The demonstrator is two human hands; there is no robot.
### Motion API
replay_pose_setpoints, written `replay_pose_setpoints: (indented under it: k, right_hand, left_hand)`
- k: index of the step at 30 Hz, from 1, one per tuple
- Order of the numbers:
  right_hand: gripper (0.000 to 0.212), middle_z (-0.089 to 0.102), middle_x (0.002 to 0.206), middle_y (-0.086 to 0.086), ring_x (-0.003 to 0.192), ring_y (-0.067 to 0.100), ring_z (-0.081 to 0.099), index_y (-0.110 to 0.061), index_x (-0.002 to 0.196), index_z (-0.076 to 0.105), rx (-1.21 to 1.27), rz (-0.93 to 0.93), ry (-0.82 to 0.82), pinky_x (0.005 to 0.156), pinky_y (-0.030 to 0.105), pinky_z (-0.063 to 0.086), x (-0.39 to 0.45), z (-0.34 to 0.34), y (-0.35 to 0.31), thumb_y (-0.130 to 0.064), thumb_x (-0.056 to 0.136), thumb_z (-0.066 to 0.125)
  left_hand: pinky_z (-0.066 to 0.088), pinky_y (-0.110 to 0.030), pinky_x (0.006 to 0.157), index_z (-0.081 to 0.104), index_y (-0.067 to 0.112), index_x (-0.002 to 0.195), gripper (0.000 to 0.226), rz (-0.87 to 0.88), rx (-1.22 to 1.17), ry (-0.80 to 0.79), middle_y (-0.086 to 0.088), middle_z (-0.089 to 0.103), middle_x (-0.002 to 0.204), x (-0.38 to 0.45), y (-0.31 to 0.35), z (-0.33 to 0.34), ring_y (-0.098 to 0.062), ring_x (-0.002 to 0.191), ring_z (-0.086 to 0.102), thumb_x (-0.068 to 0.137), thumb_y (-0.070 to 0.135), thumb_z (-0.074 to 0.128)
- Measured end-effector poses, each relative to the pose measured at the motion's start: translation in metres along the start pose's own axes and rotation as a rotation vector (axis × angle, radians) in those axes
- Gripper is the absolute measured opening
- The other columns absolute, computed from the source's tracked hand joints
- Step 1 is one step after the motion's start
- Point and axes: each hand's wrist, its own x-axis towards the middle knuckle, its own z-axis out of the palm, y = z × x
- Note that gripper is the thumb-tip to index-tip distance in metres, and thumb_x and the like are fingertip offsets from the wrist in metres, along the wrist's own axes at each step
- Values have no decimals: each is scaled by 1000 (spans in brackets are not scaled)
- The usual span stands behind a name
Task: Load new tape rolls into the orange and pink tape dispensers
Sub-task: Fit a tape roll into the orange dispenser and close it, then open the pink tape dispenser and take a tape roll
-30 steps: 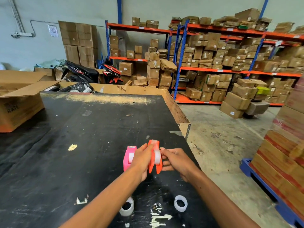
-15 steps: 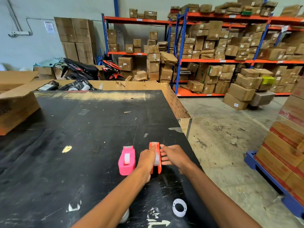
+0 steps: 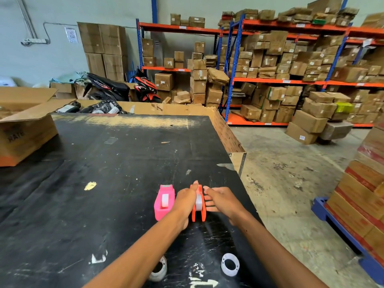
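Note:
The orange tape dispenser [image 3: 199, 206] stands on the black table [image 3: 104, 183] with a clear tape roll in it. My left hand [image 3: 186, 199] rests against its left side and my right hand [image 3: 220, 199] against its right side, fingers stretched along it. Just left of my left hand stands the pink tape dispenser [image 3: 164, 202], also with a roll of tape inside. Near the front edge lie two empty white tape cores, one [image 3: 230, 264] in the open and one [image 3: 159, 268] partly hidden under my left forearm.
An open cardboard box [image 3: 22, 125] sits at the table's far left. The table's right edge [image 3: 242, 183] drops to a concrete floor. A blue pallet of stacked cartons [image 3: 361, 204] stands at the right, shelving with boxes behind.
The orange dispenser has come down from being held up to standing on the table beside the pink one. Both hands have flattened out along its sides.

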Motion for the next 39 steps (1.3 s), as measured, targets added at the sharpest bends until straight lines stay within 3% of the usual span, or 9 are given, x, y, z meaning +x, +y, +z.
replay_pose_setpoints:
  k: [3, 9, 15, 18, 20, 23, 26, 30, 39]
  right_hand:
    - [32, 74, 98, 15, 87, 20, 73, -2, 100, 69, -7, 3, 24, 68, 23, 59, 3, 1, 3, -26, 96, 48]
    - [28, 65, 81, 5, 75, 14, 60, -7, 86, 70, -127, -78, 217, 77, 39, 56, 6, 0, 0, -28, 93, 52]
    - [16, 68, 79, -5, 75, 6, 61, -11, 89, 74, -313, -338, 250, 74, 30, 52, 8, 14, -37, -12, 87, 59]
    - [17, 69, 80, 0, 61, -1, 55, -6, 94, 74, -441, -361, 106, 63, 17, 45, 8, 35, -47, -7, 84, 61]
    - [22, 70, 86, 4, 74, 7, 63, -6, 101, 73, -588, -344, -9, 71, 14, 48, 10, 51, -52, -7, 83, 61]
    - [33, 65, 99, 8, 99, 22, 60, -9, 114, 67, -847, -252, -165, 91, 30, 45, 15, 72, -53, -12, 81, 67]
    - [41, 60, 108, 11, 93, 24, 58, -12, 116, 64, -1019, -153, -189, 78, 29, 45, 17, 87, -53, -18, 77, 73]
    - [42, 62, 121, 14, 107, 31, 62, -6, 114, 62, -1169, -132, -121, 89, 37, 52, 23, 102, -53, -15, 75, 73]
    - [27, 58, 119, 19, 109, 40, 58, 0, 110, 58, -1483, -434, -22, 81, 43, 46, 9, 114, -51, -8, 84, 55]
  left_hand:
    - [52, -29, 86, 66, 8, 113, 46, 12, 7, -10, -13, 74, 107, -3, 1, 0, -23, 101, 69, 95, 44, 46]
    - [38, -16, 57, 61, 0, 118, 42, 75, 95, 25, -7, 63, 97, -10, 4, -4, -9, 72, 54, 98, 33, 46]
    - [35, -21, 104, 48, 3, 138, 52, 290, 353, 86, -9, 54, 142, -26, 20, -49, -20, 129, 52, 87, 3, 58]
    - [38, -27, 108, 39, 7, 145, 74, 312, 607, 32, -8, 46, 149, -25, 13, -86, -23, 132, 49, 77, 3, 68]
    - [39, -13, 99, 44, 13, 140, 74, 316, 696, -100, -11, 50, 145, -22, 3, -110, -17, 126, 52, 73, 3, 74]
    - [41, -1, 86, 59, 22, 122, 55, 373, 772, -180, -5, 67, 125, -15, -13, -129, -15, 112, 61, 71, 17, 81]
    - [46, -24, 98, 66, 26, 119, 55, 439, 780, -108, 4, 71, 115, -9, -27, -136, -15, 108, 64, 69, 44, 78]
    - [49, -38, 97, 56, 43, 128, 75, 472, 850, -64, 13, 69, 118, 11, -44, -145, -8, 112, 62, 61, 72, 67]
    - [48, -38, 94, 47, 41, 137, 84, 462, 892, -22, 10, 64, 132, 0, -34, -141, -17, 123, 58, 60, 71, 64]
